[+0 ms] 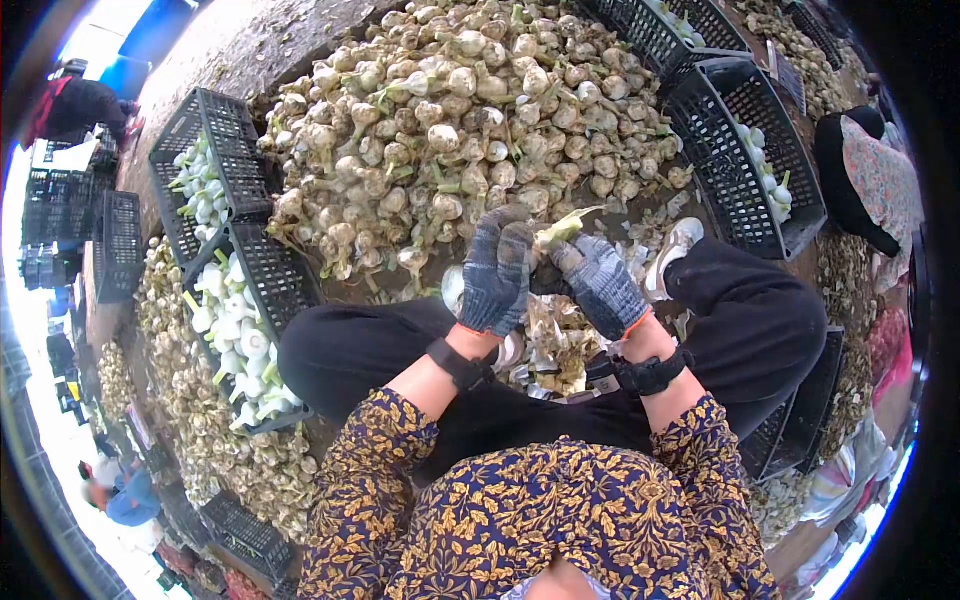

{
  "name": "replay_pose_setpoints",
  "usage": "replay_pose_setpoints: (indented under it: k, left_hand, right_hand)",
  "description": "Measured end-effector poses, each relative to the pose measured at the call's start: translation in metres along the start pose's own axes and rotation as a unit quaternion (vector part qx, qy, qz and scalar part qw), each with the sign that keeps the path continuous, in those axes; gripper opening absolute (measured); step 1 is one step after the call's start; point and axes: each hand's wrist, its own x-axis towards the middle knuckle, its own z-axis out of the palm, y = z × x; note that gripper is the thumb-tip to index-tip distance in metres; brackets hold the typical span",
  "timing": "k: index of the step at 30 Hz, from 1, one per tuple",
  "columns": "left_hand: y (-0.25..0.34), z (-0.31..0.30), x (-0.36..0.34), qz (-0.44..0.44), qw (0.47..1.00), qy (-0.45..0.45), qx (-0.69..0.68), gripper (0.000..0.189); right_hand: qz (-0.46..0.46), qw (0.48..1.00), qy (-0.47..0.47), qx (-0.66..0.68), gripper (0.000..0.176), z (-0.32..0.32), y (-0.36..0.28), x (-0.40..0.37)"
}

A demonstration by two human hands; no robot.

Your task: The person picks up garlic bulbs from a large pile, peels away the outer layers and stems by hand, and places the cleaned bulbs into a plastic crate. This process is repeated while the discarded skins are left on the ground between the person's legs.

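Both hands wear grey knit gloves and meet in front of my lap. My right hand [603, 285] is closed, its fingers pinching a garlic bulb [565, 229] with a pale yellow-green stalk that points right. My left hand [495, 272] is beside it, fingers bent and pressed together, their tips close to the bulb; what they grip is hidden. Between the hands is something dark, too covered to name. Below them, peeled garlic skins [560, 345] lie between my legs. A white round bulb [453, 288] shows just left of my left hand.
A large heap of unpeeled garlic [450, 130] lies ahead. Black crates with clean white garlic stand at left [270, 285] and right [710, 150]. More garlic [200, 400] covers the ground at left. Other people sit at far right [875, 180] and far left [80, 110].
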Motion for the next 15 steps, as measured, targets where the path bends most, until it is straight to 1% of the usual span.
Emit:
replay_pose_setpoints:
  k: [2,3,5,6,7,8,9,10,11,12,13,14,15]
  left_hand:
    - [-0.003,0.0,-0.002,0.075,0.994,0.028,0.077,0.027]
    - [-0.009,-0.002,-0.001,0.075,0.994,0.029,0.078,0.027]
    - [-0.024,-0.005,0.004,0.065,0.987,-0.026,0.142,0.028]
    - [-0.018,-0.004,0.007,0.065,0.987,-0.026,0.142,0.028]
    - [-0.01,-0.003,0.01,-0.207,0.977,-0.009,-0.053,0.029]
    - [-0.005,-0.002,0.013,-0.454,0.857,0.01,-0.243,0.029]
    - [-0.022,0.0,0.012,-0.455,0.857,0.009,-0.243,0.029]
    - [-0.051,0.002,0.008,-0.303,0.94,-0.05,-0.149,0.031]
    - [-0.067,0.004,0.006,-0.137,0.984,-0.107,-0.048,0.034]
    - [0.0,-0.001,0.007,-0.22,0.97,-0.088,-0.049,0.043]
    - [-0.002,0.001,0.002,-0.221,0.97,-0.09,-0.049,0.043]
    - [-0.006,0.005,-0.002,-0.105,0.991,-0.058,-0.052,0.047]
    - [-0.006,0.008,-0.002,0.013,0.998,-0.026,-0.053,0.05]
  right_hand:
    - [-0.029,0.99,0.009,-0.136,0.019,0.0,-0.004,0.0]
    - [-0.03,0.99,0.008,-0.135,0.019,0.002,-0.004,0.0]
    - [-0.043,0.988,0.062,-0.134,0.015,0.007,-0.005,-0.001]
    - [0.038,0.994,0.08,-0.066,0.015,0.015,-0.007,0.0]
    - [0.039,0.994,0.079,-0.066,0.015,0.017,-0.006,-0.002]
    - [0.091,0.993,0.072,-0.02,0.016,0.019,-0.006,-0.003]
    - [0.143,0.987,0.064,0.026,0.017,0.02,-0.005,-0.004]
    - [0.144,0.987,0.064,0.026,0.017,0.02,-0.004,-0.004]
    - [0.184,0.981,0.043,0.032,0.017,0.019,-0.001,-0.003]
    - [0.223,0.974,0.023,0.038,0.017,0.018,0.003,-0.003]
    - [0.224,0.974,0.023,0.038,0.017,0.018,0.006,-0.004]
    - [0.208,0.977,0.022,0.03,0.016,0.018,0.009,-0.005]
    - [0.191,0.981,0.022,0.021,0.015,0.018,0.012,-0.004]
